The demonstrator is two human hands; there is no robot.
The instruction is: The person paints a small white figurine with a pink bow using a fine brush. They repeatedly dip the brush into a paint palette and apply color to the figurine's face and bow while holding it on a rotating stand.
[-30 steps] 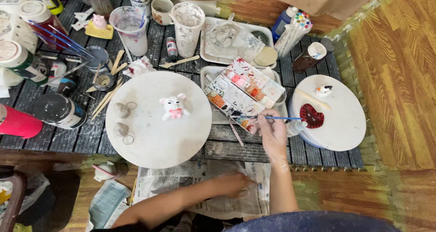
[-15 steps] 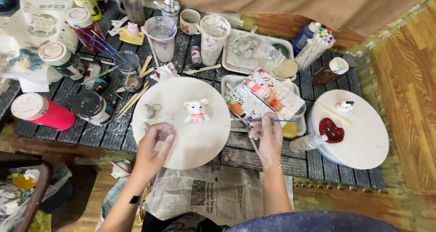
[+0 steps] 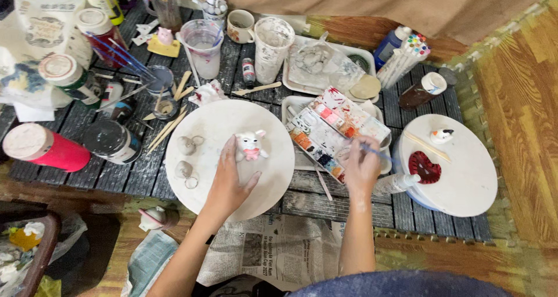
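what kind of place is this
Likely a home craft corner for painting small clay figures: a watercolour palette, jars of brushes and paint pots, and a small white figurine on a round board, over newspaper.

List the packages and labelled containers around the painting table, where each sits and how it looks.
Red cylindrical jar, white lid: table's left edge, lying down.
Blue plastic bottle: far right, tilted.
Brown round jar, white cap: beside the markers.
Printed newspaper sheet: floor, between the arms.
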